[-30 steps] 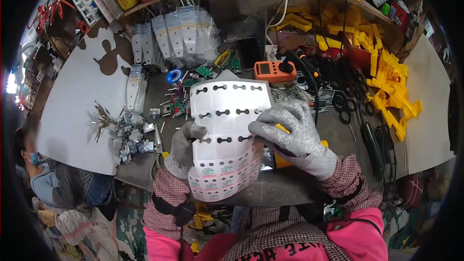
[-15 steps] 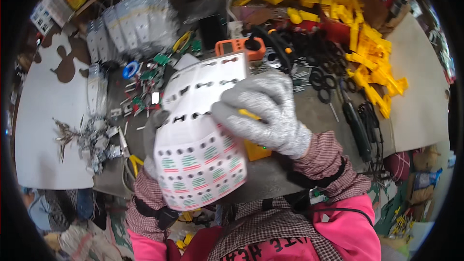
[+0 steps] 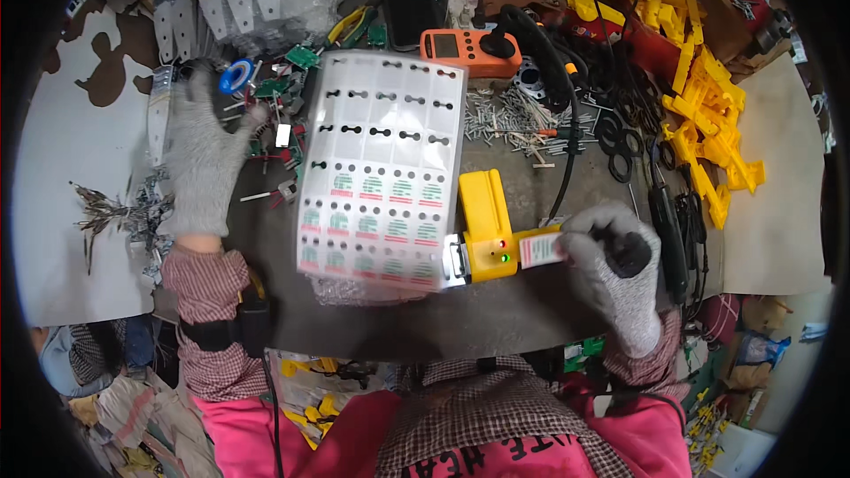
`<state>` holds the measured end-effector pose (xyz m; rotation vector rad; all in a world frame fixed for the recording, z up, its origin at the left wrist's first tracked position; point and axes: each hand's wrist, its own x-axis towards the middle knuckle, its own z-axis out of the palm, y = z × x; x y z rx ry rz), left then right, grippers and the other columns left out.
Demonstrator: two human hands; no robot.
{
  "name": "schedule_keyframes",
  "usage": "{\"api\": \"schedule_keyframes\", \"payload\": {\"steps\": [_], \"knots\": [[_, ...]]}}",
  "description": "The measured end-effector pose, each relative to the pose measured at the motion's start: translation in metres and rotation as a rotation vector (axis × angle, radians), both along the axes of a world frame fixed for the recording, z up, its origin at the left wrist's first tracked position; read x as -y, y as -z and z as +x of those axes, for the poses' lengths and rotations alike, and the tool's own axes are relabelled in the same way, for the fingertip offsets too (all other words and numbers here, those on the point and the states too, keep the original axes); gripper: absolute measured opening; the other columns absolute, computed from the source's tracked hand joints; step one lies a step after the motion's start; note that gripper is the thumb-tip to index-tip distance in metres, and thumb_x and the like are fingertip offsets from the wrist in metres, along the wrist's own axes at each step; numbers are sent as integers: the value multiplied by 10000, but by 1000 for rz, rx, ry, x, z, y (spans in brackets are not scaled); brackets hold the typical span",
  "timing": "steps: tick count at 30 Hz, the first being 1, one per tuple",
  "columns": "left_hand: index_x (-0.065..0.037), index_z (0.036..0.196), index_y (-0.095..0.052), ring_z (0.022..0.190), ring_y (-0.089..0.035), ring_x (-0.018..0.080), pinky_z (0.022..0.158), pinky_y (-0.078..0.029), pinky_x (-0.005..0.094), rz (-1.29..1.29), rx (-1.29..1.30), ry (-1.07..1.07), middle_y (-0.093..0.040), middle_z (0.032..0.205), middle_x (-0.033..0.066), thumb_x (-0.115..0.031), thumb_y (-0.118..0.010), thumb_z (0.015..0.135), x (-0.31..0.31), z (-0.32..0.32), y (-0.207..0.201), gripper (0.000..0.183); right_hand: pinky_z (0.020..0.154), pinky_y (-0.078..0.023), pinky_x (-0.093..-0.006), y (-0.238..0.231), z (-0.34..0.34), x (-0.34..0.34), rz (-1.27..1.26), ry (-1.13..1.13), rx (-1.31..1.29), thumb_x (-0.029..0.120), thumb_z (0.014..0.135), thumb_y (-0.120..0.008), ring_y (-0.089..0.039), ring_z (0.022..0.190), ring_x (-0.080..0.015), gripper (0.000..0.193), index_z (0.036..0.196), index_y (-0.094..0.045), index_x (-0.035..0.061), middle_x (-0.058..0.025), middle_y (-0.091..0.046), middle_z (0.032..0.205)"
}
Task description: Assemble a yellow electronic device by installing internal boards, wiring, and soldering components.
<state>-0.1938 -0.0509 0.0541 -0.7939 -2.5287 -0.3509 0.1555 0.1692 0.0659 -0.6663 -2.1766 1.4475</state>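
Note:
My left hand [image 3: 204, 159], in a grey glove, reaches over small parts at the left with its thumb apart from the fingers; I see nothing held. My right hand [image 3: 615, 270], also gloved, pinches a small white label [image 3: 540, 250] with green and red print against the arm of a yellow plastic device [image 3: 485, 221]. The device has lit red and green lights. A dark rounded patch shows at the right palm; I cannot tell what it is. A sheet of stickers [image 3: 381, 152] lies left of the device, its upper rows bare of labels.
Behind the sheet are an orange meter [image 3: 469, 49] and a black phone [image 3: 412, 16]. Loose screws [image 3: 509, 119] and black cables lie beyond the device. Yellow plastic parts [image 3: 713, 115] pile at the right. Bagged metal strips [image 3: 252, 0] and a blue-rimmed spool [image 3: 236, 77] stand at the left.
The sticker sheet has gone from my hands to the table. My left hand has moved far left; my right has moved right and down with a label. The yellow device now shows fully.

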Motion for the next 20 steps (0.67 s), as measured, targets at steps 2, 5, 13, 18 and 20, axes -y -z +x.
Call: {"api": "schedule_keyframes", "payload": {"steps": [2,5,13,18,20], "knots": [[-50,1338,-539,1195,-564,311,1030,-438,423,146,-89,223,-580,1293,182,-285,-739,874,-22,51,-11,558,675,-486,-213,10,4,7,-202,111,118,44,904,-701,-590,737,-48,67,946,-674,-1,-6,-659,819],[-97,1412,-513,1366,-432,320,1147,-333,493,-62,544,914,-519,1402,191,-394,-753,840,-21,131,17,688,675,-491,-207,14,-8,14,-354,111,214,69,921,-693,-595,727,-43,95,959,-664,-13,-11,-657,817],[-117,1410,-536,1464,-314,309,1209,-101,614,-372,231,786,-457,1502,81,-645,-714,734,-8,148,46,876,691,-479,-212,29,-22,17,-232,0,331,62,927,-683,-574,751,-30,82,955,-661,-11,-8,-663,817],[-123,1490,-457,1508,-221,348,1208,-45,645,-353,447,844,-345,1595,100,-731,-616,802,-9,156,71,932,699,-480,-222,33,-23,19,-153,-19,353,61,925,-687,-580,760,-39,68,955,-670,3,-14,-669,820],[-129,1510,-433,1524,-168,370,1209,-27,645,-412,443,861,-324,1603,124,-747,-598,808,-11,155,73,950,737,-490,-225,37,-21,18,-174,-20,328,65,929,-682,-598,764,-59,70,966,-677,6,-5,-674,822]]}}
